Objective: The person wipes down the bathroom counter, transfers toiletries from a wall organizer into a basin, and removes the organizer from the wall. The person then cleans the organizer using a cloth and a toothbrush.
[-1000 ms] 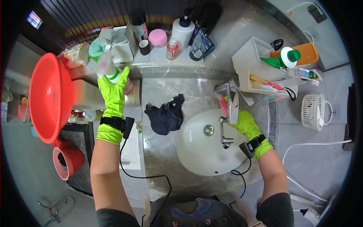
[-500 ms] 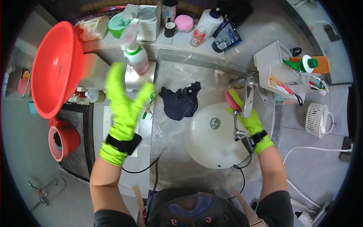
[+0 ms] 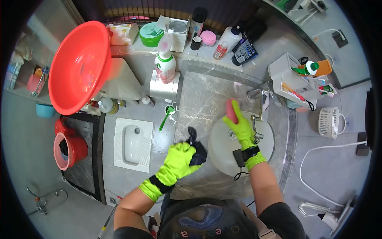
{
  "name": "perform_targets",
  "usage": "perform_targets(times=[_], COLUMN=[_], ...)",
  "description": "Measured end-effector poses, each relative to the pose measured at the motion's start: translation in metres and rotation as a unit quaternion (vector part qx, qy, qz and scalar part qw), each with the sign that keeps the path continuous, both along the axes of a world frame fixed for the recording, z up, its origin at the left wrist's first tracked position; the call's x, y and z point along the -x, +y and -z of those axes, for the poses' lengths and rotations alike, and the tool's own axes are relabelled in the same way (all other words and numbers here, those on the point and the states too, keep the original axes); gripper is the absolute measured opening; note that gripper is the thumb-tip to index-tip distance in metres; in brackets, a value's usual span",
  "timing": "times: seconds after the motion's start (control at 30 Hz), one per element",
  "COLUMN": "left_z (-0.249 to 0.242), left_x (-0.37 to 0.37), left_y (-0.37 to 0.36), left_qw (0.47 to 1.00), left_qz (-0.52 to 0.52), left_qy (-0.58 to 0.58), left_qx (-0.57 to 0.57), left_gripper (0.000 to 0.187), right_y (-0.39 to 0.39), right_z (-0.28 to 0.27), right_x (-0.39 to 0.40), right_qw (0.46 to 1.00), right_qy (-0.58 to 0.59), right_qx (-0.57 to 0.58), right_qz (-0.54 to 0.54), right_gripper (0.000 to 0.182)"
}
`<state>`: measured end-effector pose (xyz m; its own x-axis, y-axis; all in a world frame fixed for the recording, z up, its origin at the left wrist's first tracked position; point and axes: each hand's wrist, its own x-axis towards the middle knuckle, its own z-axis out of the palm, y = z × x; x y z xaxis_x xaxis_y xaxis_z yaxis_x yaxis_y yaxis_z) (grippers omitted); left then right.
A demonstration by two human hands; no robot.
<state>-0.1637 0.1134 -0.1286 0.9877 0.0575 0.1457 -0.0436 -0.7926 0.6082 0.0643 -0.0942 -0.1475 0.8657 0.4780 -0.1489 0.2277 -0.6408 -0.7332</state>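
2 gloved hands in view, both loaded. Dark cloth point(image 3: 200, 153) is bunched in the left hand point(image 3: 178, 161), fingers clenched on its left side; bulk is left to the right of the knuckles, loose strip pointed away from the body. Cloth is placed over the counter point(image 3: 207, 91), left of the basin point(image 3: 217, 157). Pink sponge point(image 3: 229, 108) is pinched in the right hand point(image 3: 242, 129) at the basin's far-left rim, long axis roughly front-to-back; contact with the counter can't be told. Cloth to sponge: sponge is located farther from the body and to the right. Basin's left edge is reached by either hand; faucet point(image 3: 265, 104) is nearer the right.
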Motion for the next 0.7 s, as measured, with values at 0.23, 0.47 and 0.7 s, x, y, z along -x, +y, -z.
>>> perform_targets(times=[0.23, 0.47, 0.7], left_z=[0.014, 0.015, 0.022], left_x=[0.016, 0.017, 0.017], left_y=[-0.015, -0.012, -0.012], left_qw=[0.990, 0.988, 0.984], left_qz=[-0.077, -0.093, -0.095], left_qy=[-0.103, -0.089, -0.098], left_qx=[0.056, 0.091, 0.112], left_gripper=[0.050, 0.052, 0.051], right_y=[0.103, 0.038, 0.063], right_z=[-0.014, 0.017, 0.008], right_x=[0.027, -0.069, -0.067], right_qw=[0.966, 0.988, 0.987], right_qy=[-0.093, -0.098, -0.019], right_qx=[0.073, 0.085, 0.071], right_qz=[-0.232, 0.085, 0.141], right_gripper=[0.082, 0.087, 0.098])
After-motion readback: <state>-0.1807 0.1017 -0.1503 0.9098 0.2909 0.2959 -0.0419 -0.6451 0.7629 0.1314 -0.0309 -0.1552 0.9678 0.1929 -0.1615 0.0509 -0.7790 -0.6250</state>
